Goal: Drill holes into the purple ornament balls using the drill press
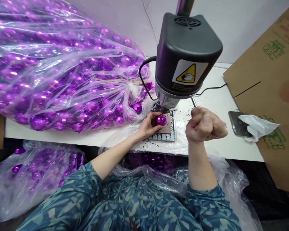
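Steadiness matters: the left hand pinches the purple ball beneath the machine, fingertips best clear; the right hand, closed around the lever, should ease gently.

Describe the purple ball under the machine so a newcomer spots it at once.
Find the black machine with the yellow warning label. Below it, over a brown board, is a shiny purple ball. Unlike the bagged balls, it is held by the left hand.

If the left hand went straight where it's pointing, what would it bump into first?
The left hand would meet the purple ball between its fingers. Past that, maybe the right hand, but how their heights compare is unclear.
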Demonstrator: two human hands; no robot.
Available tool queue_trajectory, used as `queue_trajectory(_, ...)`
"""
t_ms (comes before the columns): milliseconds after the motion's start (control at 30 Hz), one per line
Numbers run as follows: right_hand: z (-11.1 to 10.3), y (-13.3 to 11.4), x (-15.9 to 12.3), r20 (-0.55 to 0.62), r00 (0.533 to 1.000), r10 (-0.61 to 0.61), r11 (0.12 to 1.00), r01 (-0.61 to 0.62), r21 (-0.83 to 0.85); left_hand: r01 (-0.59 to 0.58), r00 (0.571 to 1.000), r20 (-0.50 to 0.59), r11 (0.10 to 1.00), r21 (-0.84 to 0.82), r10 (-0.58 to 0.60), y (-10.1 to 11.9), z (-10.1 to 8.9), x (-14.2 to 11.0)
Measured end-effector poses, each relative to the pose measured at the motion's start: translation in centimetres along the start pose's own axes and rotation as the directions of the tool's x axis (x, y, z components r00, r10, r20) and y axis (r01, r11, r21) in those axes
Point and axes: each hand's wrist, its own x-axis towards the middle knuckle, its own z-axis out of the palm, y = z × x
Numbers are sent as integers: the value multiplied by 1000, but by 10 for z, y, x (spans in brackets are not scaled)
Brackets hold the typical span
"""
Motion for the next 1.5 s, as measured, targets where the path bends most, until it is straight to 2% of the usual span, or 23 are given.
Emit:
queue_trajectory(67, 5, -3, 10, -14, 999, 43, 999, -43, 25, 0, 1000, 3, 1000, 6, 0, 0, 1, 1)
queue_trajectory(133, 12, -4, 29, -31, 986, 164, 986, -164, 6, -18, 1000, -10, 999, 28, 18, 0, 1, 2)
queue_trajectory(200, 19, -3, 50, -72, 913, 401, 913, -405, -44, -41, 997, -62, 994, 100, 48, 3, 2, 0)
queue_trajectory(300, 26, 3, 75, -34, 847, 531, 846, -532, -36, -93, 983, -126, 956, 279, 132, 18, 3, -18)
queue_trajectory(333, 27, 6, 79, -29, 843, 538, 842, -538, -27, -136, 981, -90, 936, 326, 174, 25, 4, -29)
queue_trajectory(400, 27, 11, 81, -33, 844, 535, 844, -536, -9, -281, 959, 90, 884, 374, 267, 38, 6, -57)
queue_trajectory(500, 26, 13, 79, -33, 843, 537, 843, -537, 2, -536, 830, 408, 743, 400, 379, 51, 11, -97)
queue_trajectory(567, 27, 11, 78, -40, 842, 537, 843, -537, 10, -624, 767, 483, 670, 403, 423, 50, 10, -108)
queue_trajectory(600, 27, 10, 77, -46, 843, 536, 844, -536, 17, -625, 768, 471, 669, 402, 434, 47, 7, -107)
queue_trajectory(667, 28, 7, 77, -52, 839, 541, 841, -541, 29, -541, 837, 356, 731, 415, 417, 38, -8, -87)
queue_trajectory(733, 28, 6, 77, -50, 837, 545, 838, -544, 34, -356, 934, 161, 803, 478, 318, 28, -32, -51)
queue_trajectory(767, 27, 6, 76, -43, 838, 544, 839, -543, 34, -241, 966, 52, 815, 526, 251, 22, -45, -30)
queue_trajectory(833, 26, 7, 75, -32, 850, 525, 851, -524, 31, -26, 992, -79, 766, 642, 100, 10, -71, 10)
queue_trajectory(900, 25, 8, 73, -24, 862, 507, 862, -506, 23, 83, 997, -58, 671, 737, -60, 0, -91, 41)
queue_trajectory(967, 23, 9, 72, -16, 869, 495, 869, -494, 18, 96, 985, 13, 605, 791, -173, -6, -102, 57)
queue_trajectory(1033, 22, 9, 71, -4, 873, 487, 873, -487, 16, 92, 982, 30, 616, 783, -184, -5, -107, 61)
queue_trajectory(1100, 21, 8, 70, 0, 873, 488, 873, -488, 13, 109, 994, -62, 700, 706, -93, 4, -108, 55)
queue_trajectory(1167, 21, 7, 70, 2, 869, 494, 869, -494, 14, 123, 977, -213, 836, 535, -7, 19, -105, 43)
queue_trajectory(1233, 21, 7, 70, -5, 867, 498, 867, -498, 24, 124, 961, -271, 960, 251, -53, 33, -98, 29)
queue_trajectory(1300, 21, 8, 70, -14, 869, 494, 869, -493, 34, 179, 970, -152, 981, -77, -189, 42, -87, 15)
queue_trajectory(1367, 22, 8, 70, -19, 872, 490, 872, -489, 29, 277, 959, 27, 918, -285, -281, 41, -73, 6)
queue_trajectory(1433, 22, 8, 69, -17, 873, 487, 873, -487, 18, 330, 944, 97, 883, -334, -316, 33, -60, 2)
queue_trajectory(1500, 22, 8, 68, -20, 873, 487, 873, -487, 8, 321, 946, 63, 898, -301, -317, 20, -50, 2)
